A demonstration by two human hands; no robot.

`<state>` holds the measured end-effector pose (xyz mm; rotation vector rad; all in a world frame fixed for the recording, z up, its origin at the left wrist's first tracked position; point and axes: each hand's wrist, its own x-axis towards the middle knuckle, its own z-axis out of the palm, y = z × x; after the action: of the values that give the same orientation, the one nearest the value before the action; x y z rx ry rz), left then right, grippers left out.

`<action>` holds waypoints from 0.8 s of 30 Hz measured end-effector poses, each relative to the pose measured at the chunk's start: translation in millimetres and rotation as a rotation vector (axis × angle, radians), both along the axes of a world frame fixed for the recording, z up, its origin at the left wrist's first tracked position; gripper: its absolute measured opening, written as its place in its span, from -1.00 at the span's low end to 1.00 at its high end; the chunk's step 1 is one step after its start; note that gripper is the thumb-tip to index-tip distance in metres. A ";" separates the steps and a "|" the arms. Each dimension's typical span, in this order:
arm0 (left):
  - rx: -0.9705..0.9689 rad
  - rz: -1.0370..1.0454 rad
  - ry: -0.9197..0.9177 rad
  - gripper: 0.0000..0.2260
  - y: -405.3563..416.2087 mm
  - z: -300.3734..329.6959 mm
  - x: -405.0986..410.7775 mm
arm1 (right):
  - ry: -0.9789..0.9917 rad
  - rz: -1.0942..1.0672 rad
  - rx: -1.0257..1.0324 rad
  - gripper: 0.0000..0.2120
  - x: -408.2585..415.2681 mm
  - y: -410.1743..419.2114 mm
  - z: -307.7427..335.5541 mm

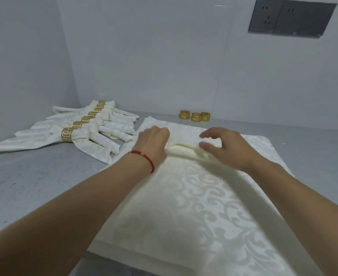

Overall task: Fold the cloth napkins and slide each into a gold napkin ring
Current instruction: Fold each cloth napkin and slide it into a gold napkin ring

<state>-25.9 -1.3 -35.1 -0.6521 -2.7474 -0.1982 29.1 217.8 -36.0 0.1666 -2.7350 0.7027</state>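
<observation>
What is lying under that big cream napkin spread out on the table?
Under the cream napkin only the grey table shows around its edges. Whatever lies beneath its middle is covered. Both hands gather a fold on top.

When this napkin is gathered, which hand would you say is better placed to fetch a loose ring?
Probably the right hand: the three loose rings stand by the wall just beyond it, while the left hand pinches the napkin fold farther left.

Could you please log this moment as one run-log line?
left hand: pinching napkin pleat | right hand: gathering pleat | spare rings: three | finished napkins: left
</observation>
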 end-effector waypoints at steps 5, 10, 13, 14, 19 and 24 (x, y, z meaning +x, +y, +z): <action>-0.058 0.154 0.086 -0.87 -0.4 -20.2 -37.2 | -0.026 -0.225 -0.068 -0.77 -76.6 11.4 -23.7; 0.012 0.189 0.085 -0.65 -3.6 -34.0 -49.9 | -0.066 -0.376 0.095 -0.74 -149.7 17.0 -31.8; 0.022 0.216 0.067 -0.59 -2.0 -35.9 -54.0 | -0.095 -0.416 0.126 -0.75 -188.9 17.5 -28.9; 0.010 0.215 0.069 -0.58 -1.8 -36.7 -54.4 | -0.118 -0.415 0.133 -0.77 -201.1 18.6 -29.8; 0.002 0.218 0.031 -0.61 -3.7 -34.9 -55.7 | -0.183 -0.446 0.145 -0.72 -250.5 24.8 -37.8; 0.093 0.229 0.016 -0.73 -9.1 -32.8 -58.5 | 0.018 -0.471 0.026 -0.85 -256.6 24.7 -34.5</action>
<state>-84.4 -10.4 -67.9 -0.3103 -2.7497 -0.2650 -227.5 242.6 -70.5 -0.4489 -2.6156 0.5257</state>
